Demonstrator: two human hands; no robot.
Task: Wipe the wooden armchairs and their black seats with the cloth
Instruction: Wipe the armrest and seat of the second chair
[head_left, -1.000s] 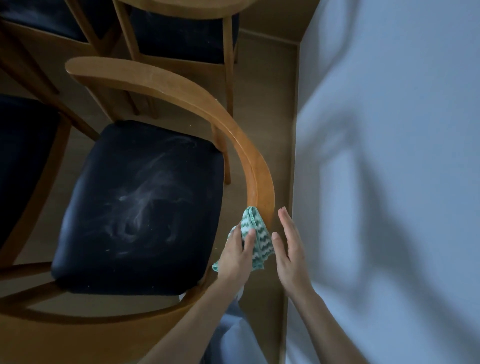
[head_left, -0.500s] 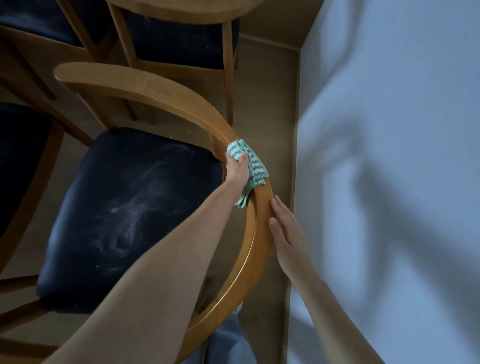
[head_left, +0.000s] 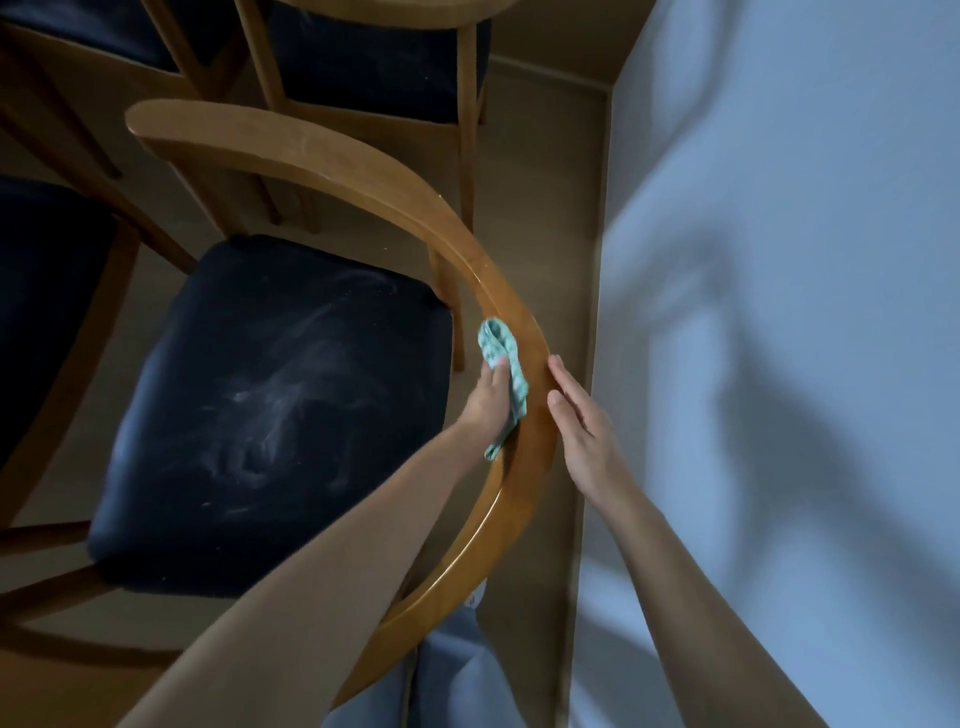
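the left hand (head_left: 491, 397) grips the bunched green cloth (head_left: 503, 366) closed-fingered and presses it to the inner face of the curved wooden rail (head_left: 519, 332) of the nearest armchair. half a second ago we saw this hand farther up the rail, beyond where it is now; a second ago it sat lower, close to the body. so the cloth has run out along the curve and is coming back, one full stroke over the same stretch of wood. the right hand (head_left: 582, 431) lies open and flat, holding nothing, just across the rail from the cloth hand, fingertips touching the rail's outer edge; it has stayed there throughout, steadying the chair.

we judge the rail near the hands to be well covered, while the far end of the rail, beyond the cloth, may still want a pass. the black seat (head_left: 270, 410), to the left of the cloth hand and below it, carries pale dusty smears and looks unwiped. other armchairs (head_left: 374, 57) stand farther off, beyond both hands.
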